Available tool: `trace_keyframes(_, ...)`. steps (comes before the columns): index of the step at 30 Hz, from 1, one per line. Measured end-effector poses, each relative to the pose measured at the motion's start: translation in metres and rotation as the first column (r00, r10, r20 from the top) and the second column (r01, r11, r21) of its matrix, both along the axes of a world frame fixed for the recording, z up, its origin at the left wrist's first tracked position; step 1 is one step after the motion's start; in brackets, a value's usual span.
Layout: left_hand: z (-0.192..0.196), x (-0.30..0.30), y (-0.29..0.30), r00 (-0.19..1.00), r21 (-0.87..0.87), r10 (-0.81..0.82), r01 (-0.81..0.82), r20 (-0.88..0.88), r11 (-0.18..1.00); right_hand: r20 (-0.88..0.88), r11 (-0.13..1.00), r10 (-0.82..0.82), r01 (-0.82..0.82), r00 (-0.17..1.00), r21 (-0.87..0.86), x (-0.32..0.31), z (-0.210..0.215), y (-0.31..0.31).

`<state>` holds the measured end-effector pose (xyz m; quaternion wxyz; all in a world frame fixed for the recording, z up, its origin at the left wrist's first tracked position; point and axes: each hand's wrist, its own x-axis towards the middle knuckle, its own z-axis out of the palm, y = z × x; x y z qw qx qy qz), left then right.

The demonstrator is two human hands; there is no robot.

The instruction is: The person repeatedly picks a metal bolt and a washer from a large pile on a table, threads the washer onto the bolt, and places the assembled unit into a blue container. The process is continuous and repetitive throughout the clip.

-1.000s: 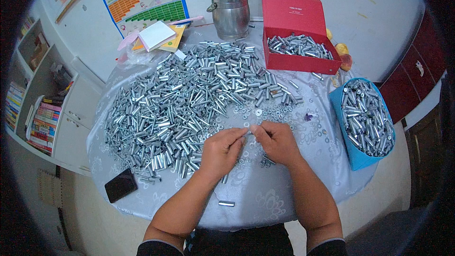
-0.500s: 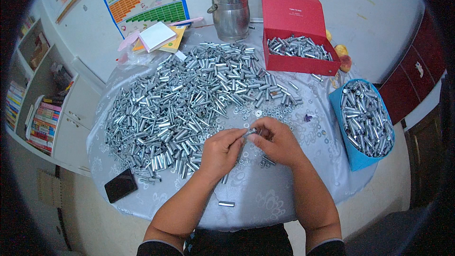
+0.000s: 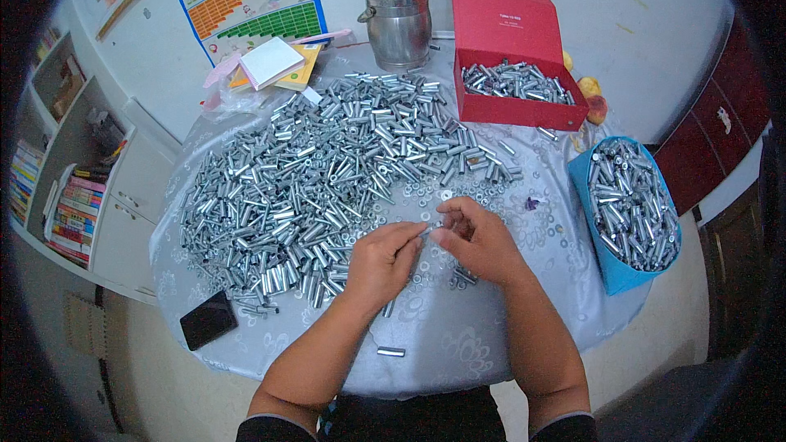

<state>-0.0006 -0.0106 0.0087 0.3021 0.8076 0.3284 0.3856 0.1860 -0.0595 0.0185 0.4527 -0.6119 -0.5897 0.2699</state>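
My left hand [image 3: 381,260] pinches a small silvery metal part [image 3: 428,230] between thumb and forefinger; only its tip shows, so its exact kind is hidden. Close beside that tip, my right hand [image 3: 479,241] has its thumb and forefinger spread apart, and I see nothing held in it. Beyond both hands spreads a wide heap of metal sleeves, thin bolts and small nuts [image 3: 311,172]. Loose washers [image 3: 446,195] lie around my fingertips. One metal sleeve [image 3: 391,352] rests alone near the table's front edge.
A red box [image 3: 516,110] with metal pieces stands at the back right. At the right, a blue bin [image 3: 602,254] is full of assembled metal sleeves. A black phone [image 3: 208,321] lies front left. Behind the heap stand a steel pot [image 3: 399,29] and notebooks [image 3: 272,63].
My right forefinger has lifted and moved away from the thumb, loosening its grip on the small part. My left hand has stayed in place.
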Motion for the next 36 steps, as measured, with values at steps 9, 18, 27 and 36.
trace_keyframes(9,0.0,0.0,-0.001,1.0,-0.016,0.009,-0.009,0.005,1.0,-0.009,0.998,0.03,-0.031,0.999,-0.063,0.003,0.004,-0.001)
trace_keyframes(18,-0.001,-0.001,-0.001,1.0,-0.023,0.011,-0.011,0.008,1.0,-0.029,0.989,-0.033,0.029,0.999,-0.144,0.005,0.0,0.002)
trace_keyframes(27,0.002,0.0,-0.001,1.0,-0.015,0.001,-0.001,0.001,1.0,-0.067,0.996,-0.056,0.051,0.996,-0.075,0.002,0.003,0.002)
trace_keyframes(36,0.003,0.0,-0.004,1.0,-0.003,-0.01,0.01,0.018,1.0,-0.176,0.994,0.055,-0.07,0.983,-0.079,0.01,-0.009,0.001)
